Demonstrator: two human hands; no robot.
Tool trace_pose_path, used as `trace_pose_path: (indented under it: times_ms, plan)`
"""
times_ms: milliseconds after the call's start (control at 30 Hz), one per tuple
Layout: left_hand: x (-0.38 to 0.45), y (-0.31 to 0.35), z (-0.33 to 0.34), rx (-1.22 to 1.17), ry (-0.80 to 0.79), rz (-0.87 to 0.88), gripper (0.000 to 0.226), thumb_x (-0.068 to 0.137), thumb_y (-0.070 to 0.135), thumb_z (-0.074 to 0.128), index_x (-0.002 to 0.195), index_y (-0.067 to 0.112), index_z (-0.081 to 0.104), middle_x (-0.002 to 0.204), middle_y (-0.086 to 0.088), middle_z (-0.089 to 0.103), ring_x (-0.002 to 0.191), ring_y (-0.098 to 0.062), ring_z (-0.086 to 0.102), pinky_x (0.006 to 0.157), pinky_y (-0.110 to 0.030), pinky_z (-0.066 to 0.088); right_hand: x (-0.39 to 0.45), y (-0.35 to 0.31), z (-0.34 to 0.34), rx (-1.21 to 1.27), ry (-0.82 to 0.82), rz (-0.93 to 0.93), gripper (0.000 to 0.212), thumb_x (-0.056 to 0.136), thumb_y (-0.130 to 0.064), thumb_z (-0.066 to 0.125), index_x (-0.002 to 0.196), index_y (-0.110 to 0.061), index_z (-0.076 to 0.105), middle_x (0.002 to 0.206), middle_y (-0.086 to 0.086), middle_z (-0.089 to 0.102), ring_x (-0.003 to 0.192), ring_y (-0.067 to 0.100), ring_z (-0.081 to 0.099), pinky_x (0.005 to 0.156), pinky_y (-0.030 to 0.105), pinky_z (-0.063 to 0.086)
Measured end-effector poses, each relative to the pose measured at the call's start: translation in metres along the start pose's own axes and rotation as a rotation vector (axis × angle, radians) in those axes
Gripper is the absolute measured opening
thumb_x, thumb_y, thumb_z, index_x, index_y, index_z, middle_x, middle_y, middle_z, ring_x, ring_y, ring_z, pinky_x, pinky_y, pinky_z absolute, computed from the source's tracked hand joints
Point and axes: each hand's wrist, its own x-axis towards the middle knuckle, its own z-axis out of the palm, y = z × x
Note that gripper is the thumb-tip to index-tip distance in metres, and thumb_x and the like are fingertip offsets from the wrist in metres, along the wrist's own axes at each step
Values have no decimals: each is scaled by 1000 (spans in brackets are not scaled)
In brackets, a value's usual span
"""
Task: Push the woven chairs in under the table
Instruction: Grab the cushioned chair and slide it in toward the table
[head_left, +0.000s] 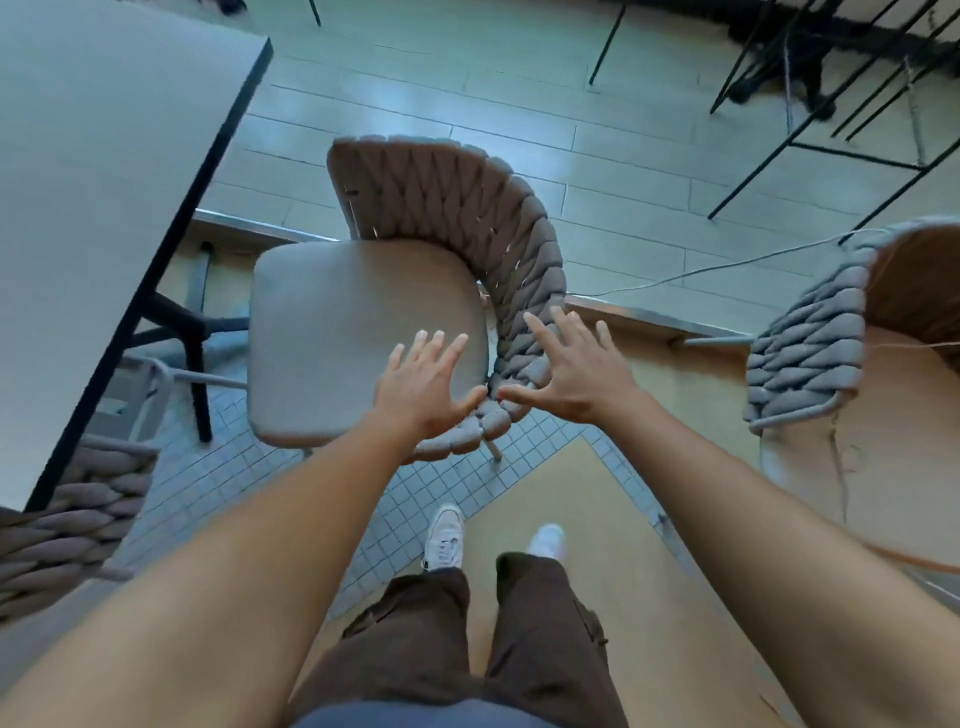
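Person is standing over the grey woven-rope chair with the flat beige seat cushion (363, 332), both arms reaching down at it. The chair is sitting just beside the long grey table with the black edge (93, 197), seat front pointing at the table, cushion not under the tabletop (still fully out in the open). Curved rope back is wrapping round the side of the chair away from the table.

Left hand (423, 387) is hovering flat, fingers spread wide, over the near corner of the cushion; thumb is touching or almost touching the near end of the woven back, can't tell which. It is gripping nothing. Right hand (571, 374) is also spread open, palm against the outer face of the woven back at its near end, thumb pointing in at the left thumb. Not wrapping round anything either.

A second woven-rope chair with a tan seat (810, 353) is standing well apart from the table, beyond the first chair. A third woven chair back (67, 519) is showing at the table's near end, partly under the tabletop. White sneakers (444, 538) are planted on the floor just behind the first chair.
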Motion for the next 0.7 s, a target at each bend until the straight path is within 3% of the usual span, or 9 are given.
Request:
trace_pose_path:
  times_ms: [333, 467, 567, 700]
  plan:
    - [16, 32, 54, -106, -189, -220, 104, 78, 90, 37, 161, 31, 17, 168, -2, 21, 156, -24, 9, 125, -51, 10, 95, 45, 10, -422, -227, -599, 140, 49, -109, 33, 162, -31, 3, 171, 5, 6, 156, 24, 0, 123, 55, -6]
    - [22, 60, 81, -163, -215, -263, 107, 72, 92, 44, 158, 30, 29, 161, 3, 36, 152, -22, 22, 123, -48, 15, 132, 58, 26, -588, -334, -823, 141, 53, -102, 51, 163, -27, 5, 171, 6, 2, 156, 27, 0, 123, 56, -6]
    - [30, 75, 97, -210, -193, -332, 96, 74, 83, 55, 152, 31, 37, 150, 5, 48, 143, -20, 36, 119, -45, 23, 156, 66, 36, -674, -368, -950, 135, 59, -95, 59, 162, -25, 8, 171, 7, 5, 156, 29, 2, 123, 57, -4]
    - [40, 85, 113, -125, -171, -421, 58, 83, 57, 61, 135, 31, 52, 132, 5, 61, 125, -20, 52, 104, -40, 38, 171, 65, 48, -707, -407, -1020, 109, 73, -82, 63, 158, -25, 25, 167, 4, 21, 154, 25, 17, 123, 51, 12]
